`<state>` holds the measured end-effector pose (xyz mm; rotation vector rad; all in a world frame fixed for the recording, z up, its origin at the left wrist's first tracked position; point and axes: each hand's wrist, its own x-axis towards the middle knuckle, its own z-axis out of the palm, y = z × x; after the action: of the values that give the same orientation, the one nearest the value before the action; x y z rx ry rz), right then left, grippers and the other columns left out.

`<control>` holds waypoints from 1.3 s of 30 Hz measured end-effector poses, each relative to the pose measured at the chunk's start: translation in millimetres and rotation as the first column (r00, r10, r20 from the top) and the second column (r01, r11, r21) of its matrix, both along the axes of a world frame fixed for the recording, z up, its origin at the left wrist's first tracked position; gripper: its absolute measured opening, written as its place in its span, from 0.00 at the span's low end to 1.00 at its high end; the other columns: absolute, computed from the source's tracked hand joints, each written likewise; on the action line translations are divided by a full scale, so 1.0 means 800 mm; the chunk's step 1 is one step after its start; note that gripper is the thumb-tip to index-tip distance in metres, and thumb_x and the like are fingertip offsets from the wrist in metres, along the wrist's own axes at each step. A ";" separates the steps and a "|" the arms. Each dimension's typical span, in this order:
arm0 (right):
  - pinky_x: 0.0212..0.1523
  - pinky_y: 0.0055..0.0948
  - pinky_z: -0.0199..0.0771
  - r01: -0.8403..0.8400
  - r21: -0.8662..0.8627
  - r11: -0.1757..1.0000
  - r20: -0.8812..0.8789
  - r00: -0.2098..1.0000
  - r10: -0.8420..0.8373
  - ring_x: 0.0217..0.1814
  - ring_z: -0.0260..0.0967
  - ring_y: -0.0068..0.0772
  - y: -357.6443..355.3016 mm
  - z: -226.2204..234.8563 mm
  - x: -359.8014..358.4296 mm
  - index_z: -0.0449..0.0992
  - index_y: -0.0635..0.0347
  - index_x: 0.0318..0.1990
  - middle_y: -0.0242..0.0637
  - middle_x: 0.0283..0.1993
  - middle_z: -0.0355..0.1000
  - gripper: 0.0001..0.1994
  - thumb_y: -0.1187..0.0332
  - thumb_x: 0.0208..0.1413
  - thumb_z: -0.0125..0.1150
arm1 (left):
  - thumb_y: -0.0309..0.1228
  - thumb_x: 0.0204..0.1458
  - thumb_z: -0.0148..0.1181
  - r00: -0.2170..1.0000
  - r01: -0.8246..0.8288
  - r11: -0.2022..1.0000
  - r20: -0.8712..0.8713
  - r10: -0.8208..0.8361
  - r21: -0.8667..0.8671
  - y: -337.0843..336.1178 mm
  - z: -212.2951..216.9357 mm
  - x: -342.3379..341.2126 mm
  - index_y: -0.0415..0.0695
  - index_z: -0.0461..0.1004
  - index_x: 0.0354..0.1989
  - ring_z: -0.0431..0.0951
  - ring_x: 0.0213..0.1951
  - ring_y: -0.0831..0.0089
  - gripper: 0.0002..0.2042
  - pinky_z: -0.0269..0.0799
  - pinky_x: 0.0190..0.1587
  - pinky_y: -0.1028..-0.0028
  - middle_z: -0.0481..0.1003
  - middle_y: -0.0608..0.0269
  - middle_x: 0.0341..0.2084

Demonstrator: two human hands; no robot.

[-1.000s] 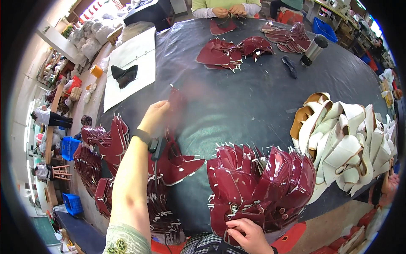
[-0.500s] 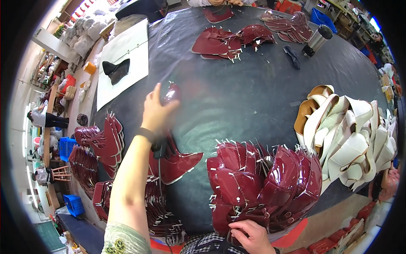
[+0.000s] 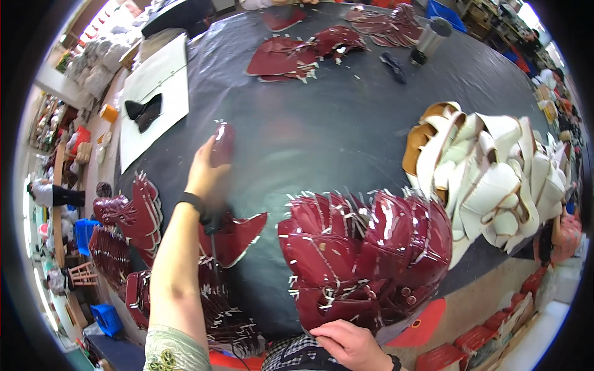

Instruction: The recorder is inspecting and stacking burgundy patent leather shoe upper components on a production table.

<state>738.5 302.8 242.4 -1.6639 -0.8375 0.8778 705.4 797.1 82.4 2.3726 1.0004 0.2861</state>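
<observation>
My left hand [image 3: 209, 176], partly smeared by motion, reaches far over the table. Its fingers and thumb lie around the narrow end of a glossy dark red shoe upper [image 3: 224, 145] with white thread ends. A wider wing of the same red material spreads below my wrist. Beside the wrist, a black object with a cord [image 3: 212, 222] is mostly hidden, and I cannot make out its kind. My right hand [image 3: 352, 345] is closed at the near edge of a big pile of glossy dark red shoe uppers [image 3: 371, 241], its fingertips pinching the lowest edge.
White leather pieces [image 3: 489, 179] are heaped at the right. More red stacks [image 3: 145, 216] stand at the left. A white board [image 3: 164, 86] carries a black piece [image 3: 145, 112]. Farther off are red pieces [image 3: 281, 57], a dark pouch-like item [image 3: 393, 67] and a tumbler [image 3: 431, 40]. Another person's hands show at the far edge.
The whole view has shifted, with the table's things sitting farther left. My left hand has drawn slightly nearer along the red upper. My right hand stays by the pile's near edge.
</observation>
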 end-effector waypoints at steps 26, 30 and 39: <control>0.46 0.33 0.77 0.678 0.097 0.729 0.233 0.696 -0.679 0.39 0.71 0.30 -0.065 -0.003 0.101 0.76 0.63 0.55 0.36 0.43 0.73 0.24 0.65 0.53 0.79 | 0.23 0.59 0.68 0.850 0.456 0.808 0.451 -0.271 -0.374 -0.447 0.207 -0.033 0.45 0.79 0.62 0.77 0.55 0.70 0.21 0.74 0.59 0.70 0.76 0.61 0.54; 0.49 0.24 0.77 0.613 0.209 0.762 -0.283 0.784 -0.553 0.45 0.75 0.23 -0.068 0.006 0.094 0.74 0.64 0.53 0.33 0.47 0.77 0.15 0.72 0.63 0.71 | 0.26 0.59 0.69 0.864 0.431 0.826 0.431 -0.261 -0.364 -0.462 0.206 -0.023 0.46 0.78 0.64 0.77 0.55 0.69 0.23 0.73 0.60 0.69 0.75 0.63 0.54; 0.56 0.31 0.77 0.590 0.466 0.660 -0.780 0.625 -0.008 0.49 0.74 0.26 -0.097 0.045 0.083 0.70 0.60 0.58 0.36 0.55 0.75 0.11 0.71 0.73 0.57 | 0.25 0.62 0.68 0.865 0.368 0.807 0.488 -0.115 -0.462 -0.458 0.202 -0.040 0.44 0.79 0.60 0.77 0.55 0.72 0.18 0.74 0.58 0.72 0.73 0.64 0.55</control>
<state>804.7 225.2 278.4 -0.6215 -0.1948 0.7276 673.7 430.7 244.4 1.7693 0.4567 0.3615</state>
